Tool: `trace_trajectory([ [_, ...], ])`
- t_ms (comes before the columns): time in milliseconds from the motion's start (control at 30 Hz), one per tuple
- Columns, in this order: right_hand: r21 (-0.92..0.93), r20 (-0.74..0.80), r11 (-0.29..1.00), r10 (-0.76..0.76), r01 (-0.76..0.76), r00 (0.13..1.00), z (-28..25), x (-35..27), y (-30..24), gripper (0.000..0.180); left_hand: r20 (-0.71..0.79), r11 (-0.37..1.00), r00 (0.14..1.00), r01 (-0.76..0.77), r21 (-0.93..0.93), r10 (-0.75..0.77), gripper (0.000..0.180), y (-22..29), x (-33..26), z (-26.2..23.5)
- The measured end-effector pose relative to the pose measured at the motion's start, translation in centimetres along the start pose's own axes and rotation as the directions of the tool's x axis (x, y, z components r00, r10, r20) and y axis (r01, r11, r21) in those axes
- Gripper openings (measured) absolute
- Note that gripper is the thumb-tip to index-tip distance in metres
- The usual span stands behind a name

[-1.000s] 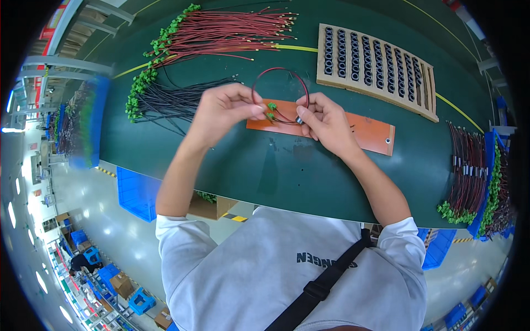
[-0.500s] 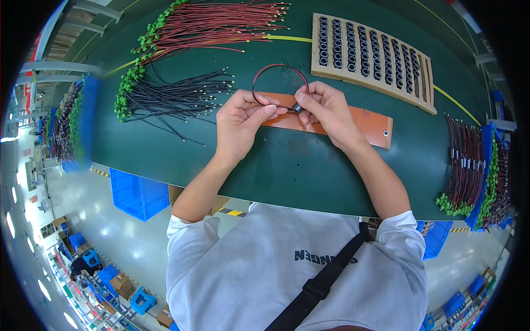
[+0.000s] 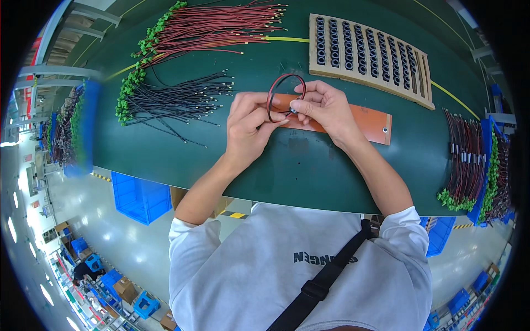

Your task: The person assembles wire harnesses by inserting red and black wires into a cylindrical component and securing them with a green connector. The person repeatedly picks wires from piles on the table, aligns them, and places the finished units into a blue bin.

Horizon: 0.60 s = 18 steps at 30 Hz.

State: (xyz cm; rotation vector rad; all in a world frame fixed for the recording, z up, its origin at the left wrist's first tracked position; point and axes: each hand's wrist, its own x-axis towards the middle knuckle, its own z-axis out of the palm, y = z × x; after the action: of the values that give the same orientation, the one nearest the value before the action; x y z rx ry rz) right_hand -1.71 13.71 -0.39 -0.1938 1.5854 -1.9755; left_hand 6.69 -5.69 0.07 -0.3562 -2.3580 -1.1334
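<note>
A red and black wire pair (image 3: 284, 80) is bent into a loop that stands above an orange rectangular board (image 3: 364, 122) on the green table (image 3: 221, 160). My left hand (image 3: 248, 124) pinches the loop's lower left side. My right hand (image 3: 326, 107) pinches the wire ends where they cross, near a small dark ring at my fingertips. Both hands meet over the board's left end, which they partly hide.
A bundle of red wires with green connectors (image 3: 210, 27) and one of black wires (image 3: 171, 102) lie at the far left. A wooden tray of dark rings (image 3: 370, 55) sits at the back. Finished wire bundles (image 3: 469, 160) lie at the right. Blue bins (image 3: 138, 196) stand below the table.
The loop has stayed between my hands while they shifted slightly; the green connector seen near my fingers a second ago is no longer visible.
</note>
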Motion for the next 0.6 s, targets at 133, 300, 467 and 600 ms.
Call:
trace_trajectory([
  [133,0.004,-0.018,1.0,-0.018,0.018,1.0,0.1,-0.8,0.7,0.024,0.026,0.981,0.999,0.032,-0.194,-0.027,0.012,-0.8,0.2,1.7],
  [300,0.037,-0.049,0.991,-0.129,0.131,0.99,-0.2,-2.1,0.6,0.011,0.033,0.977,0.997,0.068,-0.204,-0.062,0.015,-1.1,0.0,2.3],
  [467,-0.859,0.232,0.216,-0.643,0.464,0.73,-1.3,-3.4,-0.8,0.009,0.091,0.998,0.994,-0.066,-0.007,0.066,0.039,0.9,2.2,1.9],
  [600,-0.899,0.348,-0.052,-0.687,0.435,0.638,-3.7,-4.4,-2.3,0.013,0.227,1.0,0.974,0.016,0.005,-0.017,0.052,0.4,3.0,2.6],
])
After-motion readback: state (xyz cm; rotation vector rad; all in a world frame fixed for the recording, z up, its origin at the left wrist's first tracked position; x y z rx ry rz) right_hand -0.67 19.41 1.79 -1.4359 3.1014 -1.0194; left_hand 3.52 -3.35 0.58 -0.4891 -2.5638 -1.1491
